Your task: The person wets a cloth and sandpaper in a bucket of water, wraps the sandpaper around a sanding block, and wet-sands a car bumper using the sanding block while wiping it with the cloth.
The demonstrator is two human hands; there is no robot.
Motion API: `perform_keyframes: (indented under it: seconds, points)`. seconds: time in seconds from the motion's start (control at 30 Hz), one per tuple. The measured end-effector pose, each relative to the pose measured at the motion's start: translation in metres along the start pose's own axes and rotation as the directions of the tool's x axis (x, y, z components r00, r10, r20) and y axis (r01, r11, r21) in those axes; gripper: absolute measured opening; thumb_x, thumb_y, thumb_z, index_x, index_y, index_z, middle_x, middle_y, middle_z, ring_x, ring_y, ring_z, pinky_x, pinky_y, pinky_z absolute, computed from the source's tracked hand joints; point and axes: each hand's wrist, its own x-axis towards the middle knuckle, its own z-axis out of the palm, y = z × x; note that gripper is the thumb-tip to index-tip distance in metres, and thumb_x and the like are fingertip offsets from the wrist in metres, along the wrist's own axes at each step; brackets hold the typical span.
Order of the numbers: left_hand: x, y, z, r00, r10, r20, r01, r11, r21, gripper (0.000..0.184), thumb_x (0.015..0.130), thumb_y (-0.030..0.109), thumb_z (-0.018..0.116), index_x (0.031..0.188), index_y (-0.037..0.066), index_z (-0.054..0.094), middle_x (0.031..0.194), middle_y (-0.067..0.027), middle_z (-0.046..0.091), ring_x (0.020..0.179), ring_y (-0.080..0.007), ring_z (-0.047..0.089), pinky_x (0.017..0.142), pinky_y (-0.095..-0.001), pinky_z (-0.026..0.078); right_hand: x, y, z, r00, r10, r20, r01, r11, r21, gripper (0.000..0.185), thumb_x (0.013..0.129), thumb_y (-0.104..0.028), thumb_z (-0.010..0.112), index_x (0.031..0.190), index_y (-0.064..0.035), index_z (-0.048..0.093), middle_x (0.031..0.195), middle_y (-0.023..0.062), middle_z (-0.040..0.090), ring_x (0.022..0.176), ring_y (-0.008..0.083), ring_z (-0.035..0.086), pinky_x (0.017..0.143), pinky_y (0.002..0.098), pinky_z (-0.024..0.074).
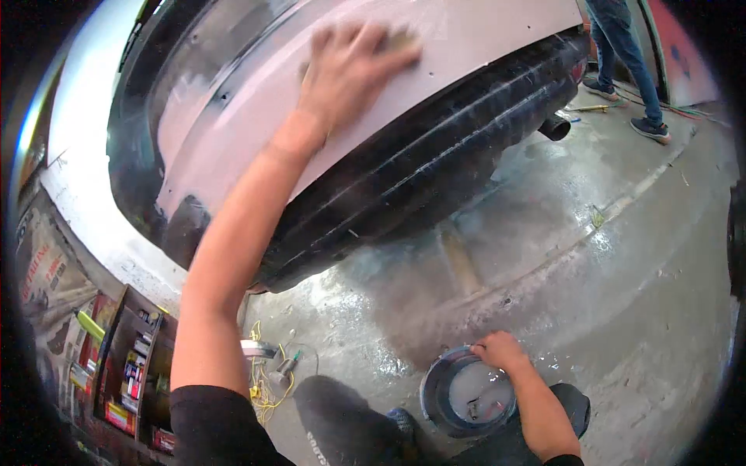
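Note:
My left hand (346, 74), smeared by motion, presses on the pale pinkish body panel (474, 35) of a car. Under its fingers, a tan sanding pad (402, 40) shows only in part. Below the panel runs the car's ribbed black lower section (420, 147). At the bottom, my right hand (500, 351) grips the rim of a dark bucket (435, 400). Cloudy greyish water (474, 384) lies inside, with a small dark and reddish object in it that I cannot make out. The bucket stands close by my leg.
Another person's legs (622, 54) stand at the upper right, near hoses or cords on the floor (606, 107). The concrete floor (614, 279) looks wet. A shelf of small boxes (132, 373) and a yellow cord (260, 392) are at lower left. An exhaust pipe (555, 126) sticks out.

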Motion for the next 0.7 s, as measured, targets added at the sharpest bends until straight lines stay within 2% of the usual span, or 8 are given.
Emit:
perform_keyframes:
  seconds: [0.13, 0.23, 0.3, 0.33, 0.43, 0.57, 0.63, 0.7]
  points:
    - [-0.095, 0.019, -0.033, 0.999, -0.013, 0.039, 0.012, 1.000, 0.021, 0.053, 0.092, 0.017, 0.076, 0.140, 0.038, 0.076, 0.130, -0.0054, 0.065, 0.117, -0.0271, 0.060, 0.101, -0.0471, 0.036, -0.001, 0.015, 0.005, 0.999, -0.043, -0.003, 0.043, 0.999, 0.025, 0.041, 0.102, -0.054, 0.067, 0.112, -0.0189, 0.087, 0.104, 0.0188, 0.080, 0.102, 0.0428, 0.075, 0.096, 0.0537, 0.0590]
    - [-0.041, -0.014, -0.021, 1.000, 0.013, 0.018, -0.014, 0.998, 0.066, 0.049, 0.092, 0.020, 0.077, 0.138, 0.038, 0.077, 0.130, -0.0065, 0.066, 0.117, -0.0279, 0.061, 0.100, -0.0483, 0.036, -0.006, 0.005, -0.013, 0.996, 0.037, 0.078, -0.037, 0.999, 0.005, 0.041, 0.101, -0.054, 0.067, 0.111, -0.0199, 0.087, 0.102, 0.0196, 0.080, 0.101, 0.0433, 0.076, 0.095, 0.0536, 0.0590]
    - [0.022, -0.043, 0.009, 0.998, -0.051, -0.047, 0.053, 0.998, 0.041, 0.045, 0.095, 0.020, 0.076, 0.137, 0.038, 0.077, 0.128, -0.0077, 0.065, 0.118, -0.0268, 0.061, 0.101, -0.0495, 0.037, -0.007, 0.005, -0.006, 0.999, 0.027, 0.028, -0.027, 1.000, 0.015, 0.040, 0.101, -0.054, 0.068, 0.110, -0.0197, 0.087, 0.102, 0.0201, 0.080, 0.101, 0.0434, 0.076, 0.095, 0.0535, 0.0590]
    - [0.054, -0.030, -0.012, 0.982, -0.161, -0.095, 0.161, 0.987, -0.016, 0.023, 0.104, 0.023, 0.063, 0.125, 0.025, 0.074, 0.120, -0.0115, 0.067, 0.119, -0.0310, 0.062, 0.106, -0.0537, 0.038, -0.006, 0.007, -0.003, 1.000, 0.022, -0.003, -0.022, 1.000, 0.021, 0.040, 0.101, -0.054, 0.069, 0.110, -0.0195, 0.087, 0.102, 0.0203, 0.080, 0.101, 0.0435, 0.076, 0.095, 0.0534, 0.0590]
    - [0.036, -0.023, -0.010, 0.989, -0.137, -0.053, 0.139, 0.990, 0.038, 0.032, 0.099, 0.020, 0.069, 0.128, 0.030, 0.076, 0.127, -0.0082, 0.066, 0.120, -0.0283, 0.061, 0.105, -0.0517, 0.036, -0.002, 0.010, 0.000, 1.000, 0.006, 0.020, -0.004, 0.997, -0.075, 0.040, 0.100, -0.054, 0.070, 0.108, -0.0190, 0.088, 0.100, 0.0208, 0.080, 0.100, 0.0442, 0.076, 0.095, 0.0538, 0.0591]
    - [-0.097, 0.022, -0.027, 0.997, -0.071, 0.035, 0.069, 0.996, 0.052, 0.050, 0.093, 0.021, 0.077, 0.139, 0.040, 0.075, 0.131, -0.0020, 0.065, 0.122, -0.0252, 0.061, 0.104, -0.0491, 0.036, 0.001, 0.017, 0.004, 0.999, 0.035, 0.040, -0.033, 0.998, -0.048, 0.041, 0.100, -0.054, 0.069, 0.106, -0.0179, 0.088, 0.102, 0.0209, 0.080, 0.101, 0.0444, 0.076, 0.096, 0.0539, 0.0590]
    - [-0.111, 0.028, -0.032, 0.996, -0.055, 0.077, 0.048, 0.995, 0.086, 0.051, 0.093, 0.021, 0.077, 0.140, 0.041, 0.075, 0.132, -0.0008, 0.064, 0.123, -0.0250, 0.061, 0.104, -0.0496, 0.036, 0.000, 0.018, -0.002, 0.999, -0.005, 0.040, 0.007, 0.998, -0.055, 0.040, 0.100, -0.053, 0.069, 0.105, -0.0176, 0.088, 0.102, 0.0204, 0.080, 0.102, 0.0444, 0.076, 0.096, 0.0541, 0.0590]
    - [-0.061, 0.020, -0.014, 0.997, -0.019, 0.072, 0.018, 1.000, 0.016, 0.053, 0.094, 0.021, 0.076, 0.142, 0.041, 0.074, 0.134, -0.0025, 0.064, 0.125, -0.0257, 0.061, 0.105, -0.0513, 0.036, -0.001, 0.010, -0.005, 0.998, 0.034, 0.047, -0.029, 0.994, -0.103, 0.040, 0.101, -0.052, 0.069, 0.104, -0.0167, 0.087, 0.103, 0.0199, 0.080, 0.103, 0.0439, 0.076, 0.097, 0.0542, 0.0588]
